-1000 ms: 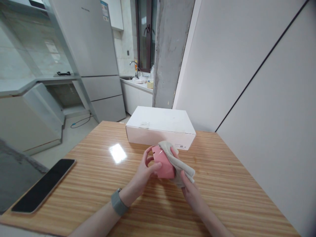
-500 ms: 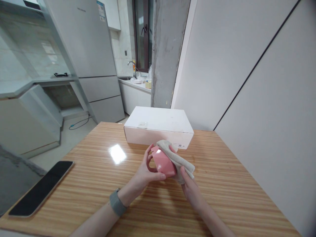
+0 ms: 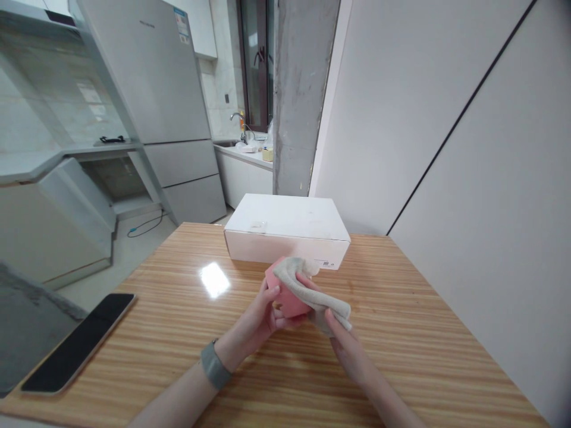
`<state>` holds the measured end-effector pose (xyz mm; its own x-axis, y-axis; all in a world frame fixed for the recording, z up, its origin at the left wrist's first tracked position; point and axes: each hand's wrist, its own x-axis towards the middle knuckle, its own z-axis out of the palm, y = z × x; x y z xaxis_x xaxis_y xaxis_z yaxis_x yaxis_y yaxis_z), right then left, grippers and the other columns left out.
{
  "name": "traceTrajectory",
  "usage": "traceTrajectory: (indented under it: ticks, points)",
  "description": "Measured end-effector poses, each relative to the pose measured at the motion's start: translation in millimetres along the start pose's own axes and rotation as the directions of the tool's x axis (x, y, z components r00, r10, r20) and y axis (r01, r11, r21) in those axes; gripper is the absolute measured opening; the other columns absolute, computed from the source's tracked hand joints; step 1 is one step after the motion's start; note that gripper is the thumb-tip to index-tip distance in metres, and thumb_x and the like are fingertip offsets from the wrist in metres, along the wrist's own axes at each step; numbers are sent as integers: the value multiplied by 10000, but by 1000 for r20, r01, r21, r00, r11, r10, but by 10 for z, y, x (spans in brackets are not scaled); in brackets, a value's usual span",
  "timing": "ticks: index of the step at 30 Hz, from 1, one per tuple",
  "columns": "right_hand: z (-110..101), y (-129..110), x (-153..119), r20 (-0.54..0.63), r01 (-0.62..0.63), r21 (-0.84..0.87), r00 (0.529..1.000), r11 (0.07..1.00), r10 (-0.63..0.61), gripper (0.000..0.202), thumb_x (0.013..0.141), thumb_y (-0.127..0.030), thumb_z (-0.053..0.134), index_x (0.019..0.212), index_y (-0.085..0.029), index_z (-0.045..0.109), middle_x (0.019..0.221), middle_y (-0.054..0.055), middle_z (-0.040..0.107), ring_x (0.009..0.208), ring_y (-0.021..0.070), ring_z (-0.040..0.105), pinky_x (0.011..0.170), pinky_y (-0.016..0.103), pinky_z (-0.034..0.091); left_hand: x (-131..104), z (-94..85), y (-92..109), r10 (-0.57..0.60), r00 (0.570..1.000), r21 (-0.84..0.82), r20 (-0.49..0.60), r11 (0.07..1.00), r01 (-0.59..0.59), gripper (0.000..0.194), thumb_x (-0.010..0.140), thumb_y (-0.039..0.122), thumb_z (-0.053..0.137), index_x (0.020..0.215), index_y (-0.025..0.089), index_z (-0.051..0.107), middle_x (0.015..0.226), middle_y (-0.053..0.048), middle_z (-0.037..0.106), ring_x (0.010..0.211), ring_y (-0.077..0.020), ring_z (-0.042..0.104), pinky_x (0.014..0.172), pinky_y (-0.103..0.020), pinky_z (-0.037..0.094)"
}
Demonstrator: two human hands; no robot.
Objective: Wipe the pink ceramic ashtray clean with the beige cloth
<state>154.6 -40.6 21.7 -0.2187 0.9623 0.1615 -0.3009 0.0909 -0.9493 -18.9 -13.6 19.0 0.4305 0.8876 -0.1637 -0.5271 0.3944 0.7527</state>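
A glossy pink object with flat faces (image 3: 292,302), like a small box or cup, is held above the table in front of me. My left hand (image 3: 266,315) grips it from the left and below, thumb on its near face. Over its upper right side lies a folded beige cloth (image 3: 314,297). My right hand (image 3: 341,336) is closed on that cloth and presses it against the pink object. The cloth hides part of the pink object and some of my right fingers.
A white cardboard box (image 3: 288,217) stands just beyond my hands on the wood-grain table (image 3: 401,351). At the left edge lies a dark flat tablet-like slab (image 3: 80,342). A white wall (image 3: 468,178) borders the right side; a fridge (image 3: 147,77) stands behind on the left.
My left hand has shifted its hold, and the pink object is turned, showing a different face. The cloth has slid slightly left over its upper side.
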Motion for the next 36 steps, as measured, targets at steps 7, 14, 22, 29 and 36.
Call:
traceTrajectory:
  ticks: [7,14,22,29,36]
  points:
    - [-65,-10,141,-425,-2,340,892,940,156,597,772,-634,617,1242,-266,635,1253,38,678,1258,311,551,1084,478,425,48,-114,9,-147,989,-23,12,989,147,800,780,725,478,1300,118,496,918,-170,731,730,-278,721,672,-391,557]
    - [-258,-21,285,-608,115,291,789,950,91,520,856,-563,554,1319,-327,553,1316,-15,632,1347,219,453,1106,420,416,26,-75,39,-40,999,-115,-22,993,37,638,829,608,539,1282,160,547,1139,-145,682,1005,-291,657,801,-411,548]
    - [35,231,145,-323,-61,186,939,981,120,480,834,-544,615,1207,-246,656,1361,14,593,1373,250,418,1201,451,209,-24,-33,-77,31,999,-50,42,998,-29,647,750,555,682,1280,202,566,1081,-100,706,1084,-291,619,902,-386,500]
    - [110,175,131,-281,-54,163,955,985,99,494,814,-577,620,1189,-260,670,1379,11,575,1423,255,328,1193,461,231,-52,47,-29,78,996,-18,38,997,-77,714,736,527,713,1355,254,483,1143,-94,667,1064,-279,614,828,-345,507]
    - [100,207,123,-232,-56,156,968,986,92,485,824,-582,604,1184,-267,678,1309,16,643,1361,263,435,1198,471,195,-32,72,-41,172,985,66,6,983,-172,709,662,421,803,1275,237,499,1192,-98,617,981,-218,603,754,-272,483]
